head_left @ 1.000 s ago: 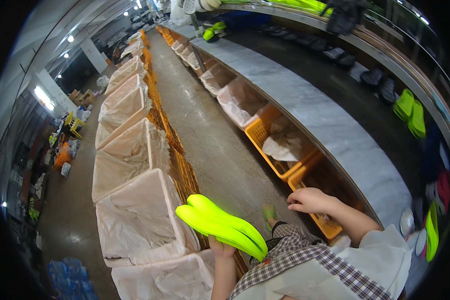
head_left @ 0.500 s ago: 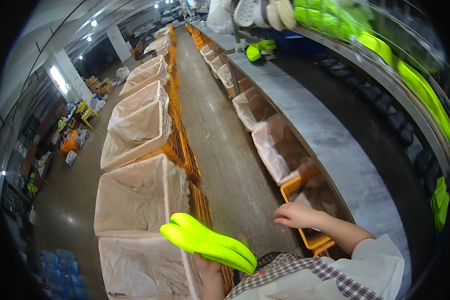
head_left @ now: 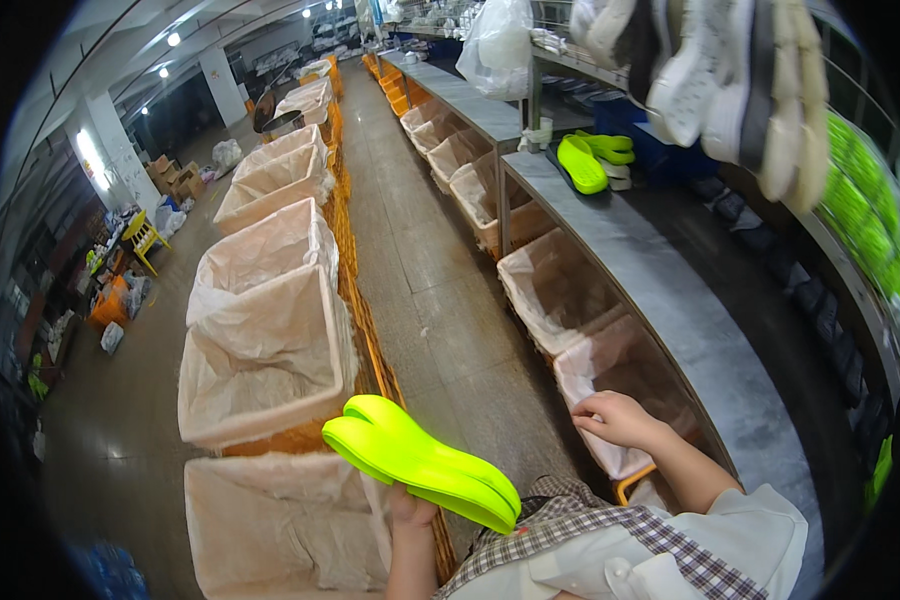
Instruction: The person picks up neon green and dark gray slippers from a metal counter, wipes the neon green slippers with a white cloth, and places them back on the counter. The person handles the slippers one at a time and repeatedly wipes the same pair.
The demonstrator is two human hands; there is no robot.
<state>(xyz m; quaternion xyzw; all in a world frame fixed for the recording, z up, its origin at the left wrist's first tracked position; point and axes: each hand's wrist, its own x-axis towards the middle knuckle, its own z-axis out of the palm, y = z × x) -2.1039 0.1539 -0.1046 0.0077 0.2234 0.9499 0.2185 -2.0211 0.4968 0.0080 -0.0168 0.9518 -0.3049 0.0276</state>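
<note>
My left hand (head_left: 410,508), low in the middle, is closed round the lower side of a bright yellow-green pair of shoe soles (head_left: 425,465). They lie one against the other, tilted, with their far ends toward the left. Part of my fingers is hidden under them. My right hand (head_left: 620,418) is loosely curled, with nothing visible in it. It hangs over a cloth-lined bin (head_left: 605,440) beneath the grey bench; I cannot tell whether it touches the rim.
On my left runs a row of orange crates with pale liners (head_left: 270,370). A grey bench (head_left: 660,265) curves along the right, bearing bright green soles (head_left: 582,165). White and dark clogs (head_left: 700,80) hang above it. Between the rows lies a floor aisle (head_left: 440,290).
I have moved forward along the aisle, so crates and bench have slid nearer. The soles stay in my left hand. My right hand has passed from an orange-rimmed bin to a lined one.
</note>
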